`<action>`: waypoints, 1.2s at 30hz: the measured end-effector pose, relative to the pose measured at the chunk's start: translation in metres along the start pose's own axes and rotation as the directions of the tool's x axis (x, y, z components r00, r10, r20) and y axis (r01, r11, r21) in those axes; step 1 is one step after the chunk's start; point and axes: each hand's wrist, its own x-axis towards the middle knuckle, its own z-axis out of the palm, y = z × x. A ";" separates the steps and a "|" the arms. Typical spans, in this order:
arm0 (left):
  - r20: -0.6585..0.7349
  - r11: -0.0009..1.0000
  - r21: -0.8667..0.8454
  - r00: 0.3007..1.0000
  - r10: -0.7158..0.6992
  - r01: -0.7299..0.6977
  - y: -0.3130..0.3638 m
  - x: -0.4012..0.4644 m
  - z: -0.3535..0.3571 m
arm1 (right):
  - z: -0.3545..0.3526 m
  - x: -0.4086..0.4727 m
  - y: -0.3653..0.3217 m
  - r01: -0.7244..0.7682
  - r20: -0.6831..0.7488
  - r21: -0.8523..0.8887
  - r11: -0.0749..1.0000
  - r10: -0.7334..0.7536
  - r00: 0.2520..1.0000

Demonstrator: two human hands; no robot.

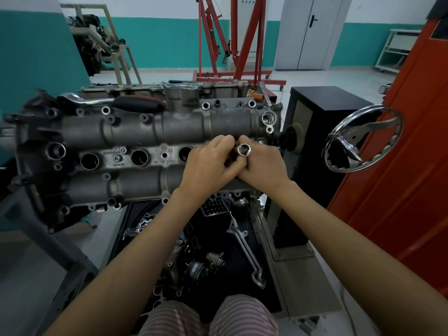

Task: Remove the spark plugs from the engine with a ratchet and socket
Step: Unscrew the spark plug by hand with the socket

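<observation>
The long grey cast-metal engine cover (155, 124) has a dull, grainy, unpolished surface, darker with grime at its left end. The short chrome socket (244, 150) held between the hands is bright, smooth and mirror-glossy. The chrome ratchet with a black handle (114, 101) lying on the far edge of the engine has a shiny polished metal head and shaft, and a matt, rubbery-looking grip. The round chrome handwheel (363, 139) at the right is glossy polished metal. The tall orange panel (400, 151) beside it is smoothly painted with a slight sheen. The striped pink-and-grey trousers (213, 318) are soft matt cloth.
</observation>
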 end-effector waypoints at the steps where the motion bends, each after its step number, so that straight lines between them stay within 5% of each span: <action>1: -0.002 1.000 0.003 1.000 -0.004 0.004 0.000 0.000 0.000 | 0.000 0.000 0.001 0.006 -0.003 -0.015 1.000 -0.006 1.000; 23: 0.023 1.000 0.001 1.000 0.016 -0.016 0.002 -0.001 -0.004 | -0.003 -0.001 -0.003 0.023 -0.009 0.085 0.996 -0.022 1.000; 36: -0.016 0.999 0.013 0.999 0.043 -0.043 -0.005 -0.002 0.003 | 0.000 0.001 0.001 -0.015 0.031 -0.006 1.000 0.015 0.999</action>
